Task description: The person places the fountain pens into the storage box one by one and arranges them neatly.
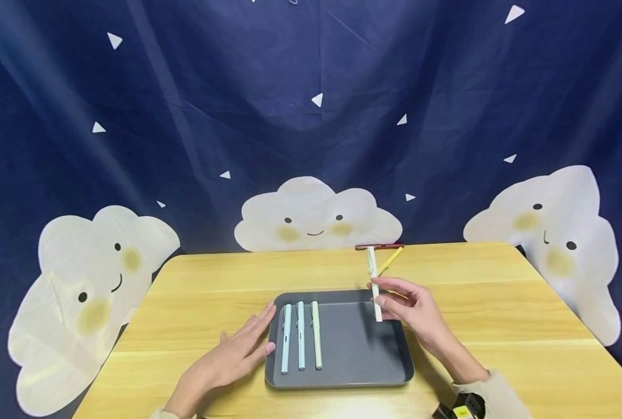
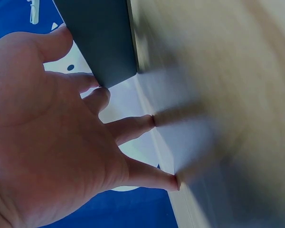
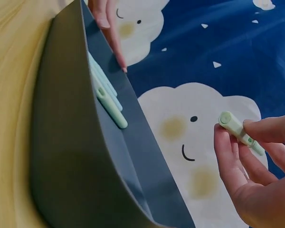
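Observation:
My right hand (image 1: 412, 308) pinches a white pen (image 1: 372, 262) between thumb and fingers, above the right part of a dark grey tray (image 1: 358, 343). That pen stands tilted, its clip end farther from me; in the right wrist view the same pen (image 3: 235, 126) looks pale green. Inside the tray at the left lie two light blue pens (image 1: 285, 340) and a pale yellow-green pen (image 1: 317, 337), side by side with clips at the far end. My left hand (image 1: 232, 355) has its fingers extended, with thumb and fingertips at the tray's left rim.
Behind the tray, on the wooden table (image 1: 499, 302), a dark red pen (image 1: 363, 247) lies crosswise near the back edge. A yellow pen (image 1: 391, 261) lies slanted just in front of it. A dark blue curtain (image 1: 269, 139) with clouds hangs behind the table.

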The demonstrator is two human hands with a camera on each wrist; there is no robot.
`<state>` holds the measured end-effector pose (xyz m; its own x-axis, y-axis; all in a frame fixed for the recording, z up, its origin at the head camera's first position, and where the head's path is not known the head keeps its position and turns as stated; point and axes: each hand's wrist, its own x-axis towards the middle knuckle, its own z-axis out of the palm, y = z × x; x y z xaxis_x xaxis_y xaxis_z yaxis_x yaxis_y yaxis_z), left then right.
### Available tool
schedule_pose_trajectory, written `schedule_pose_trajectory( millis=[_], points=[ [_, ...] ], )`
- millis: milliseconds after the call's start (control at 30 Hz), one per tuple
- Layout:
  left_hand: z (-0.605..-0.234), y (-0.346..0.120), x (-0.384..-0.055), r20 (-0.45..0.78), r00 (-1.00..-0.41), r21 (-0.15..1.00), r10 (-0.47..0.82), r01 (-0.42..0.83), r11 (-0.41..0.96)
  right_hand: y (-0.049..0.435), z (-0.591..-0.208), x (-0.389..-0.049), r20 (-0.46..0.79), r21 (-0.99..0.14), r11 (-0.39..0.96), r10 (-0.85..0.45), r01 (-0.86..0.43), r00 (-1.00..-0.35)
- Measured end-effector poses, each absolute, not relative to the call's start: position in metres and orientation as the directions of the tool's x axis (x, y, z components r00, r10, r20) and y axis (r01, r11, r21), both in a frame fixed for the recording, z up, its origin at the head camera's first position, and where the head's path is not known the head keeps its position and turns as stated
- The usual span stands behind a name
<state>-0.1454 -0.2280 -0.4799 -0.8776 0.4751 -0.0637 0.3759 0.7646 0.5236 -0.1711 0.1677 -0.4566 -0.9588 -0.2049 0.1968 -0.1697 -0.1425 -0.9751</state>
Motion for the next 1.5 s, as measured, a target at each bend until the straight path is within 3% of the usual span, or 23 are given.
schedule_pose_trajectory(
  millis=[1000,1500],
  points=[
    [-0.481,-0.228,-0.146,-0.067,-0.88,0.522,0.471,0.371,0.768,0.141,-0.475,-0.163,0.164,-0.986,-0.075,-0.278,-0.149,-0.946],
    [-0.48,-0.229,-0.146,-0.059,-0.875,0.52,0.481,0.385,0.763,0.134,-0.484,-0.161,0.197,-0.979,-0.119,-0.349,-0.165,-0.916]
  ],
)
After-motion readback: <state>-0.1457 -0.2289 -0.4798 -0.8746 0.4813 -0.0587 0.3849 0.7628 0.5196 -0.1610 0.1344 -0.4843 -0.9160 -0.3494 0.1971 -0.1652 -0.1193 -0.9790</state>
